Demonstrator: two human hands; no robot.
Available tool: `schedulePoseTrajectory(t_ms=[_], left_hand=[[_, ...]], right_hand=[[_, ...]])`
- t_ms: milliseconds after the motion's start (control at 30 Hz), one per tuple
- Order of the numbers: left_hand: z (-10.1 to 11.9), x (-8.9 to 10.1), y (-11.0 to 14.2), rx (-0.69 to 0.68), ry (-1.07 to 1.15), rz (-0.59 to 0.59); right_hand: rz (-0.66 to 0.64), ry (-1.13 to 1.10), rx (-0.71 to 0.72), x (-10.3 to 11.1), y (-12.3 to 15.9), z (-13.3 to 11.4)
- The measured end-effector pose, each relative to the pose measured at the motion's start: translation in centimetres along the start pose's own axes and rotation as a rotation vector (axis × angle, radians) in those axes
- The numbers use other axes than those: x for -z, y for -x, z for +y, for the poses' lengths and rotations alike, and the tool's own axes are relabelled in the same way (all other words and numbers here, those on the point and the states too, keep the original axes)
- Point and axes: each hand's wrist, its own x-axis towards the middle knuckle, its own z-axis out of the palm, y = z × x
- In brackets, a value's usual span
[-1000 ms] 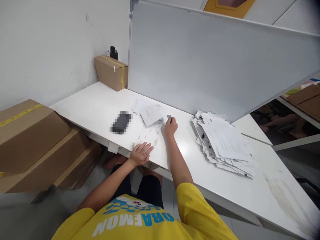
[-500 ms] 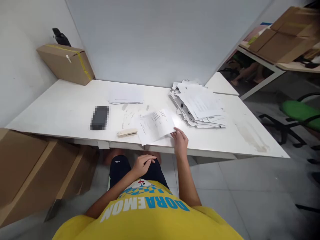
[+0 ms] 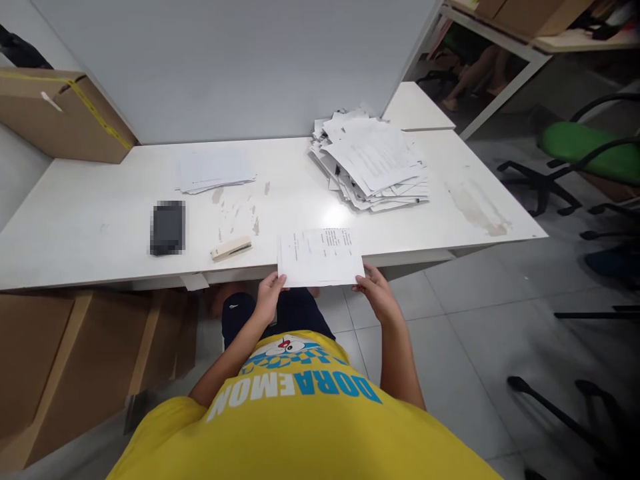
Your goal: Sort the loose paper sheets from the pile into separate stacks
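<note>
A printed sheet of paper lies partly over the desk's front edge, its print turned sideways. My left hand pinches its near left corner between thumb and fingers. On the near right corner, my right hand is closed in the same way. Whether it is one sheet or a few cannot be made out. To the left of the paper rests a cream stapler. Further back on the desk are a small pile of papers and, to the right, a tall messy stack of papers.
A blurred-out dark device lies on the white desk. Cardboard boxes stand at the back left and below the desk's left front. A grey partition closes off the back. Green chairs are on the right.
The right hand has brought the printed paper from the back of the desk to the front edge. My left hand has left the desk edge, passed over my lap and taken the paper's left corner.
</note>
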Motion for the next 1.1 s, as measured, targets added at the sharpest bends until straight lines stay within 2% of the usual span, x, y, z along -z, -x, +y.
schedulePoseTrajectory(t_ms=[67, 167, 267, 400, 600, 767, 833, 933, 1100], left_hand=[[0.2, 0.0, 0.0, -0.043, -0.064, 0.096], [0.4, 0.5, 0.4, -0.073, -0.109, 0.151], [0.5, 1.3, 1.1, -0.045, -0.117, 0.124], [0.1, 2.1, 1.5, 0.062, 0.019, 0.066], [-0.7, 2.1, 0.7, 0.115, 0.139, 0.108], [-0.9, 1.6, 0.5, 0.077, 0.068, 0.121], [-0.3, 1.5, 0.5, 0.020, -0.035, 0.132], [1.6, 1.4, 0.0, -0.153, -0.240, 0.103], [5.4, 0.0, -3.4, -0.627, -0.378, 0.088]], right_hand=[[-0.054, 0.030, -0.029, -0.2, -0.1, -0.3], [-0.097, 0.034, -0.030, -0.9, -0.4, -1.1], [-0.123, -0.019, -0.028, -1.7, -0.8, -1.6], [-0.173, 0.003, -0.030, -1.9, -1.3, -1.7], [-0.257, 0.166, -0.018, -1.4, -1.0, -1.9], [-0.447, 0.181, -0.031, -1.9, 0.6, -2.8], [-0.464, 0.192, 0.004, -2.0, 0.8, -3.3], [-0.346, 0.215, 0.177, -2.6, 0.0, -4.2], [-0.046, 0.239, 0.558, -5.1, -4.3, -6.0]])
